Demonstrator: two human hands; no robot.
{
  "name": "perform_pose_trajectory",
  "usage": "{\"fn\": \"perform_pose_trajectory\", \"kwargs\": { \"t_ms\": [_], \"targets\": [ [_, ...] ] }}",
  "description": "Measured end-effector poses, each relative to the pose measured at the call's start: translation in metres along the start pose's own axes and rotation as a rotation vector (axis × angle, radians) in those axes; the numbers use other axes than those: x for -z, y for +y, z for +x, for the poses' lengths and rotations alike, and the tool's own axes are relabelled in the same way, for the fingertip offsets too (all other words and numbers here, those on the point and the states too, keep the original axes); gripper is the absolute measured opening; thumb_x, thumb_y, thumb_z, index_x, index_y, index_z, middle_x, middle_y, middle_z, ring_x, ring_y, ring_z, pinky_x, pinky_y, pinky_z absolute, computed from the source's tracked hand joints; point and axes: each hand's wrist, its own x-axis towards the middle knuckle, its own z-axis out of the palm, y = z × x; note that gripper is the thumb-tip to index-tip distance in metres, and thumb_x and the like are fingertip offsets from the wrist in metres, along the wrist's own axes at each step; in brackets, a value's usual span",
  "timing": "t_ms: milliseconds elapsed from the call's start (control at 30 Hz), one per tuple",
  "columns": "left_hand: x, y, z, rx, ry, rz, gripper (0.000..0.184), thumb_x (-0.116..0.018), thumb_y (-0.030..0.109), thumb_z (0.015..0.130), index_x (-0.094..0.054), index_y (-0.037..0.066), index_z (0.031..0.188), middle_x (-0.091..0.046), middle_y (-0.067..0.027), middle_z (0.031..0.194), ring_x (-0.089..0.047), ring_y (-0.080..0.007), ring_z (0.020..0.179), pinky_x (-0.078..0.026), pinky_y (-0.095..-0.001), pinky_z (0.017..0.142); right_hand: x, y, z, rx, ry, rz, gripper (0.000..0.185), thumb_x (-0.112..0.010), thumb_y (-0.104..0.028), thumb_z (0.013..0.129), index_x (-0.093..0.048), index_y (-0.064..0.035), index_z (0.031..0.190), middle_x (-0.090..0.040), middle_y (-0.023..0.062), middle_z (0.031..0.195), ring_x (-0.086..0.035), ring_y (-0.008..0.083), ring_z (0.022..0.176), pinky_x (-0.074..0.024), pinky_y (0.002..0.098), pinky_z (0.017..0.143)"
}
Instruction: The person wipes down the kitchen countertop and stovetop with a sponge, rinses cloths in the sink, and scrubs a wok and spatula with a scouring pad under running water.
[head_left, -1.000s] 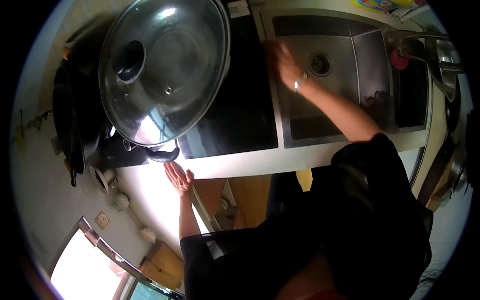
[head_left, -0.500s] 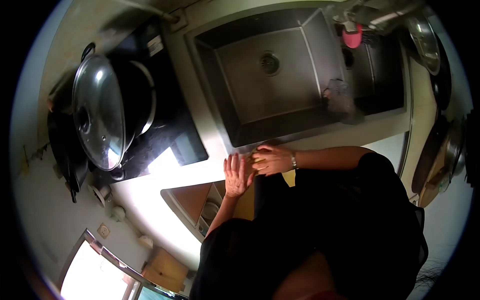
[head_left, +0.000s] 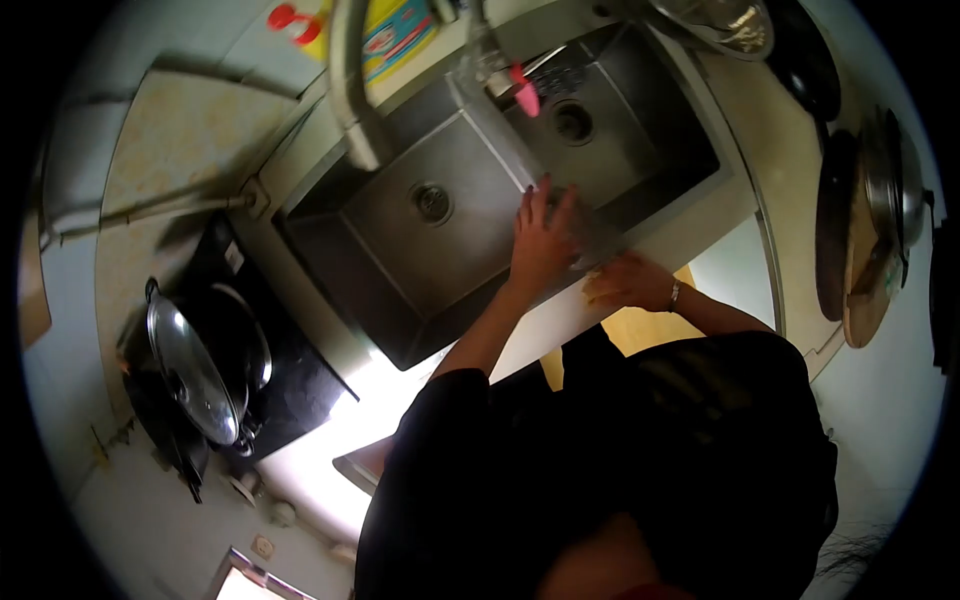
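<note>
My left hand (head_left: pixel 543 243) is over the front of the divider between the two steel sink basins, its fingers stretched out and apart. Beside its palm is a greyish translucent item (head_left: pixel 594 242), blurred and partly covered; I cannot tell whether the hand touches it. At the front counter edge, my right hand (head_left: pixel 640 283) is closed around a small yellowish item (head_left: pixel 592 288), mostly hidden by the fingers. A large basin (head_left: pixel 400 245) lies left of the divider and a smaller basin (head_left: pixel 620 140) lies right of it.
A faucet (head_left: pixel 352 110) hangs over the large basin, near a yellow detergent bottle (head_left: pixel 398 38). A pink item (head_left: pixel 525 92) is by the divider's back end. At left, a glass-lidded pot (head_left: pixel 195 375) stands on the black cooktop (head_left: pixel 300 385). Pans and a cutting board (head_left: pixel 865 300) stand at right.
The view has shifted toward the sink. My left hand has gone from the cooktop's front edge to the sink divider. My right hand has moved from the large basin to the counter edge, now holding the yellowish item.
</note>
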Motion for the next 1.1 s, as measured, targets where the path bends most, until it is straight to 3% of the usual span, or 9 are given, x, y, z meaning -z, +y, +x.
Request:
{"fn": "perform_pose_trajectory", "kwargs": {
  "t_ms": [167,367,433,567,667,733,833,967,1100],
  "targets": [
    [-0.023,-0.021,0.028,0.157,-0.117,-0.017,0.071,-0.071,0.012,0.056,-0.038,0.010,0.119,-0.039,-0.0150,0.115,-0.039,-0.0344,0.104,-0.038,-0.0413,0.084,0.022,0.045,-0.067,-0.217,0.207,-0.128,0.036,-0.054,-0.014,0.066,-0.055,-0.0245,0.100,-0.047,0.0003,0.109,-0.041,0.0230,0.104,-0.0330,0.0399,0.090],
    [-0.012,-0.016,0.031,0.353,-0.155,-0.326,0.048,-0.073,0.008,0.054,-0.046,0.003,0.094,-0.049,-0.0097,0.070,-0.048,-0.0223,0.065,-0.042,-0.0320,0.061,0.034,0.077,-0.107,-0.468,0.353,-0.183,0.032,-0.055,-0.007,0.064,-0.055,-0.0171,0.094,-0.048,0.0050,0.107,-0.042,0.0281,0.102,-0.0377,0.0363,0.087],
    [-0.008,-0.016,0.034,0.436,-0.100,-0.363,0.040,-0.072,0.005,0.056,-0.047,0.002,0.088,-0.048,-0.0080,0.067,-0.047,-0.0196,0.061,-0.041,-0.0296,0.056,0.034,0.083,-0.113,-0.730,0.443,-0.162,0.038,-0.054,0.002,0.063,-0.054,-0.0132,0.098,-0.047,0.0080,0.108,-0.042,0.0300,0.101,-0.0372,0.0358,0.087],
    [-0.013,-0.030,0.026,0.342,-0.100,-0.335,0.039,-0.072,0.009,0.057,-0.046,0.002,0.085,-0.046,-0.0084,0.068,-0.046,-0.0205,0.060,-0.039,-0.0317,0.055,0.037,0.095,-0.119,-0.941,0.820,-0.094,0.043,-0.048,0.009,0.065,-0.052,-0.0089,0.104,-0.046,0.0126,0.108,-0.042,0.0310,0.099,-0.0364,0.0367,0.086],
    [0.012,-0.009,0.038,0.194,-0.090,-0.246,0.032,-0.070,0.007,0.062,-0.046,0.002,0.083,-0.045,-0.0074,0.068,-0.045,-0.0164,0.059,-0.038,-0.0282,0.053,0.038,0.101,-0.116,-1.007,0.854,-0.047,0.045,-0.048,0.009,0.065,-0.051,-0.0101,0.105,-0.046,0.0121,0.107,-0.041,0.0304,0.100,-0.0363,0.0367,0.086],
    [0.040,0.019,0.052,0.330,-0.134,-0.448,0.023,-0.066,0.007,0.069,-0.047,0.002,0.082,-0.046,-0.0064,0.069,-0.043,-0.0120,0.059,-0.037,-0.0255,0.052,0.034,0.102,-0.114,-0.996,0.865,-0.018,0.046,-0.049,0.008,0.065,-0.051,-0.0114,0.106,-0.046,0.0119,0.107,-0.041,0.0300,0.100,-0.0362,0.0368,0.087],
    [0.074,0.034,0.082,0.257,-0.049,-0.668,0.017,-0.057,0.006,0.078,-0.047,0.003,0.090,-0.049,-0.0039,0.076,-0.045,-0.0085,0.067,-0.038,-0.0220,0.059,0.032,0.104,-0.107,-1.016,0.817,-0.073,0.046,-0.051,0.007,0.064,-0.052,-0.0123,0.106,-0.046,0.0115,0.107,-0.042,0.0301,0.100,-0.0359,0.0371,0.087],
    [0.110,0.046,0.128,0.109,0.157,-0.951,0.023,-0.052,0.004,0.081,-0.041,0.002,0.101,-0.054,-0.0053,0.089,-0.049,-0.0103,0.077,-0.040,-0.0230,0.069,0.026,0.100,-0.100,-1.073,0.846,-0.147,0.045,-0.053,0.005,0.063,-0.051,-0.0121,0.105,-0.046,0.0110,0.108,-0.041,0.0300,0.101,-0.0347,0.0384,0.088],
    [0.121,0.042,0.161,0.199,0.206,-1.050,0.037,-0.049,-0.001,0.080,-0.033,0.002,0.113,-0.055,-0.0115,0.095,-0.053,-0.0130,0.080,-0.043,-0.0236,0.070,0.018,0.102,-0.098,-1.090,0.880,-0.224,0.046,-0.054,0.004,0.061,-0.050,-0.0120,0.105,-0.046,0.0109,0.109,-0.041,0.0298,0.101,-0.0334,0.0397,0.089]
  ]
}}
